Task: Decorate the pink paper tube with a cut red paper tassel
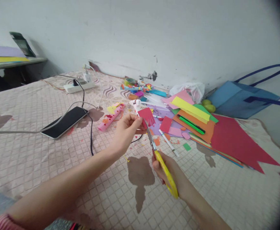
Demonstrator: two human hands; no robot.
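Between the thumb and fingers of my left hand [127, 127] is a small piece of red paper [145, 115], its right edge cut into a fringe. My right hand [165, 169] grips a pair of scissors [163, 164] with yellow handles. The blades point up and away, and their tips are at the lower edge of the red paper. Behind the paper lies a white glue gun [135, 103], partly hidden. A pink paper roll [112, 117] with dots and yellow and orange pieces rests left of my left hand.
Coloured sheets [238, 140], a green marker [191, 124], a white pen [168, 142] and paper scraps lie to the right. A blue bag [240, 100] stands by the wall. At left are a phone [65, 123], loose cables and a power strip [79, 86].
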